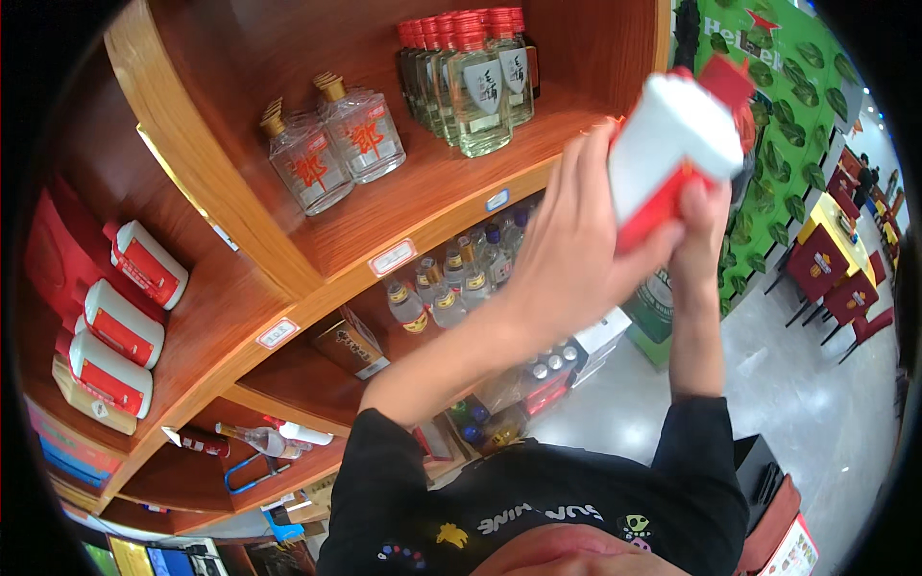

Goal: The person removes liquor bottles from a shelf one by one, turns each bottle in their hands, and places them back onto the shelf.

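Note:
In front of the shelf, at the upper right, a white bottle (667,139) with a red label and red cap is held up, tilted. My left hand (571,230) presses along its left side, fingers stretched upward and thumb near the lower end. My right hand (699,226) grips it from the right, thumb on the label and the other fingers mostly hidden behind. More red shows behind the bottle's top; I cannot tell whether that belongs to a second bottle. Similar white bottles (125,322) with red labels stand in the left shelf compartment.
Clear bottles with red caps (480,91) and two square gold-stoppered bottles (363,134) stand on the wooden shelf (432,178). Smaller bottles (447,302) fill the compartment below. A green leafy panel (797,115) is at the right, with tables and chairs (836,269) beyond.

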Available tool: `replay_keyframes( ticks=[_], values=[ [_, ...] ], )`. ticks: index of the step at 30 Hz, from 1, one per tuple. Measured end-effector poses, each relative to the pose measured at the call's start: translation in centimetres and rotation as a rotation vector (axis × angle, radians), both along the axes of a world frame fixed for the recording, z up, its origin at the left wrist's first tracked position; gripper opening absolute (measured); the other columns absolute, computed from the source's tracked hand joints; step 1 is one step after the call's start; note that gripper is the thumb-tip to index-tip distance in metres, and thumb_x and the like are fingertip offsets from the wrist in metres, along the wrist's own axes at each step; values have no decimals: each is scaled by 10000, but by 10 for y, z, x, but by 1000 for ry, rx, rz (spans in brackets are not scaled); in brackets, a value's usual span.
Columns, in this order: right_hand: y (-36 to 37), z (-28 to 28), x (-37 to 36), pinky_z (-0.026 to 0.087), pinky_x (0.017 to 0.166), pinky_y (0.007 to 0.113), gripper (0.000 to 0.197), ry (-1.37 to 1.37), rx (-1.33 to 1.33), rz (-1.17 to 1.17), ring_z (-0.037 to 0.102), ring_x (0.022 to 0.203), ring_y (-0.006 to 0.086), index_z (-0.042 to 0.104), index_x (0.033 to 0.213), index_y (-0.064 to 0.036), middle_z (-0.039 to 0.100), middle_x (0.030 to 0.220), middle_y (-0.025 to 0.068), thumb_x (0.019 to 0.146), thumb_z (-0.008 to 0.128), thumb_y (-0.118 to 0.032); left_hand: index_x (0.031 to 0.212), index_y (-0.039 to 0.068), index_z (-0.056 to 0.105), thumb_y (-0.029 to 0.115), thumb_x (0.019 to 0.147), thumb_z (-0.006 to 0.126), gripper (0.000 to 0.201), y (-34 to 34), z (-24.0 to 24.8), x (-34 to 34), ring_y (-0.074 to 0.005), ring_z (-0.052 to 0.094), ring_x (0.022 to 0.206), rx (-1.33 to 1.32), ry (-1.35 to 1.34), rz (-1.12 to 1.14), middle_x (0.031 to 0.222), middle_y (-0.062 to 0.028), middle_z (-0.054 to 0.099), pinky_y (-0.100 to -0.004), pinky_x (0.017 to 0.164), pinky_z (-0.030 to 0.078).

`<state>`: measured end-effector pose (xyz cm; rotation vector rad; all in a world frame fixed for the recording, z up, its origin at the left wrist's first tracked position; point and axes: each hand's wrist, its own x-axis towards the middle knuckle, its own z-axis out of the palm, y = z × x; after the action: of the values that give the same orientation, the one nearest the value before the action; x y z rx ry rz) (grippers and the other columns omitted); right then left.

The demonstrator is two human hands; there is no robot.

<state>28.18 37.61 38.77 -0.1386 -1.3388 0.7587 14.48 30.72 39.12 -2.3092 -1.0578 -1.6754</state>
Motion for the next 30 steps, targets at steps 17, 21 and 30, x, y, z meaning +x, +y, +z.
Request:
replay_keyframes(
  ticks=[17, 21, 30],
  values=[
    [194, 55, -30, 560, 806, 351, 590, -447, 68, -442, 724, 883, 231, 670, 1115, 35, 739, 985, 167, 812, 788, -458, 1336, -209, 265, 310, 855, 676, 818, 169, 20, 9, -504, 587, 1141, -307, 46, 439, 1280, -399, 504, -497, 960, 509],
    [200, 53, -33, 557, 828, 364, 669, -449, 113, -459, 719, 950, 282, 587, 1217, 37, 715, 1066, 206, 836, 766, -483, 1311, -181, 318, 256, 867, 673, 717, 166, 13, 12, -518, 574, 1117, -180, 83, 473, 1249, -386, 486, -518, 966, 490],
    [202, 49, -18, 523, 952, 370, 808, -471, 88, -216, 649, 1151, 304, 320, 1475, 40, 625, 1260, 256, 905, 736, -353, 1160, -160, 395, 207, 873, 670, 541, 161, 15, 11, -545, 585, 1029, -177, 100, 486, 1172, -371, 461, -536, 890, 513]
  ],
)
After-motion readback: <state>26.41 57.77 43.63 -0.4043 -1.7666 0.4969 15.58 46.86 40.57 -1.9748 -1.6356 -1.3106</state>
